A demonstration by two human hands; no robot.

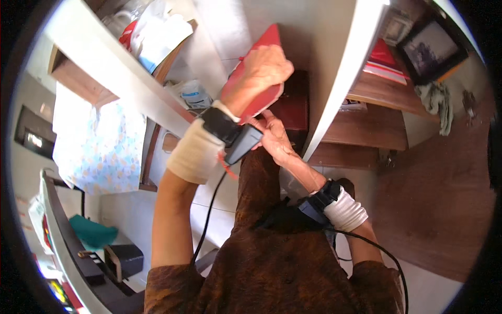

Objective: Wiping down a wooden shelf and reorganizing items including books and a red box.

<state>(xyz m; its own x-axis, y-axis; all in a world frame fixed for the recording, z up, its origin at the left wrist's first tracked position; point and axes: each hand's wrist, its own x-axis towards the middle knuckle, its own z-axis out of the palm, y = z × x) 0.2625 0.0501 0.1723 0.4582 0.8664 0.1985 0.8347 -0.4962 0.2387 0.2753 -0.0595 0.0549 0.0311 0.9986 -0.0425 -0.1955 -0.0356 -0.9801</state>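
A flat red item (270,37), perhaps a fabric pouch or folder with a pale edge, lies under my left hand (270,66). The back of that hand faces up, its fingers are curled out of sight, and motion blurs it. At the item's lower edge is my right hand (276,137), its fingertips partly hidden by the edge and by the dark device on my left wrist; whether they grip it is unclear. Behind both hands sits a dark red leather-like case or box (294,112). Both wrists carry pale cuffs and strapped devices with black cables.
To the right is an open cabinet with wooden shelves (364,125), a picture frame (429,51), red books or folders (382,59) and a grey cloth (435,102). Left are a white panel (129,59), a plastic packet (194,94) and a patterned cloth (106,145). Cables hang beside my body.
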